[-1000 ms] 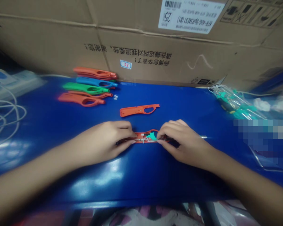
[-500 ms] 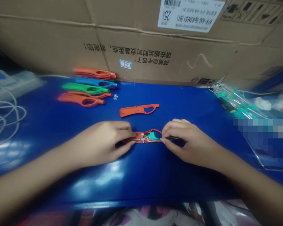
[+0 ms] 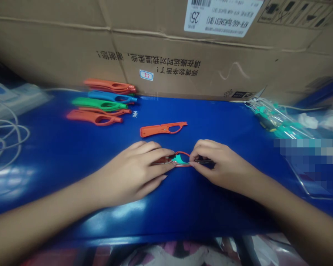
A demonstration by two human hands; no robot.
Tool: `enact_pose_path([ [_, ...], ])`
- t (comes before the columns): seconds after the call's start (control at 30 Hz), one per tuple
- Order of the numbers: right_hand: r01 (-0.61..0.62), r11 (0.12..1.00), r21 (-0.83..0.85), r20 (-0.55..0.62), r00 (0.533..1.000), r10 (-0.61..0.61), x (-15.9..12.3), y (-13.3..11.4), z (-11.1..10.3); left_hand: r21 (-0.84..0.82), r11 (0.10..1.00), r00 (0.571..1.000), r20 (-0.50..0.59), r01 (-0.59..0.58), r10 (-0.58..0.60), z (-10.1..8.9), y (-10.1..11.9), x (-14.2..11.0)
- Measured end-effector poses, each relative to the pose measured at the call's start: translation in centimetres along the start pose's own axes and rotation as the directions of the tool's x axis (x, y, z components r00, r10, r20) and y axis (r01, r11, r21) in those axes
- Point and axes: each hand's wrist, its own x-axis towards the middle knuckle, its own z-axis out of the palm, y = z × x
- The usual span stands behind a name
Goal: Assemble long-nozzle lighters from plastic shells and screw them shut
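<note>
An orange lighter half shell (image 3: 183, 153) lies on the blue table between my hands, with a turquoise trigger (image 3: 180, 159) inside its loop. My left hand (image 3: 140, 171) covers the shell's handle end, its fingertips pressed on the parts and rim close to the trigger. At the other end, my right hand (image 3: 211, 159) has thumb and fingers closed round the shell's narrow nose, and a dark rod-like part (image 3: 205, 162) shows under its palm. Above my hands lies a second orange half shell (image 3: 158, 130), inner side up.
Several orange, green and blue lighter shells (image 3: 102, 103) are piled at the left, with small metal pieces (image 3: 134, 114) beside them. Metal rods with turquoise parts (image 3: 280, 114) lie at the right. A cardboard box (image 3: 161, 48) stands along the back; white cables (image 3: 5, 136) coil at far left.
My left hand has slid right along the shell, from its handle end towards the trigger, and now covers the inner parts seen before. My right hand keeps its hold on the nose.
</note>
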Motion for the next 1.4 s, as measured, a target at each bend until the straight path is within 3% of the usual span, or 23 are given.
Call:
enact_pose_path([
  [0.17, 0.048, 0.999, -0.007, -0.035, 0.998, -0.048, 0.0, -0.3, 0.0, -0.016, 1.000, 1.000, 0.000, 0.009, -0.009, 0.2, 0.0, 0.0],
  [0.37, 0.077, 0.992, -0.099, 0.041, 0.996, -0.074, -0.2, -0.4, 0.0, -0.034, 0.999, 1.000, -0.008, 0.016, -0.016, 0.4, -0.1, 0.0],
  [1.03, 0.098, 0.976, -0.193, 0.046, 0.995, -0.091, -0.4, -0.9, -0.4, -0.145, 0.989, 0.997, -0.071, 0.003, -0.013, 0.5, -0.1, 0.2],
  [1.2, 0.086, 0.968, -0.237, -0.065, 0.992, -0.104, -0.2, -0.7, -0.1, -0.099, 0.981, 0.973, -0.148, 0.167, -0.180, 0.1, -2.0, 0.2],
  [1.3, 0.088, 0.964, -0.253, -0.122, 0.985, -0.121, -0.1, -0.3, 0.2, -0.044, 0.945, 0.919, -0.225, 0.323, -0.325, 0.3, -4.3, 0.1],
  [1.4, 0.086, 0.967, -0.240, -0.112, 0.987, -0.116, 0.1, -0.1, 0.5, -0.061, 0.931, 0.899, -0.246, 0.359, -0.363, 0.7, -6.3, -0.1],
])
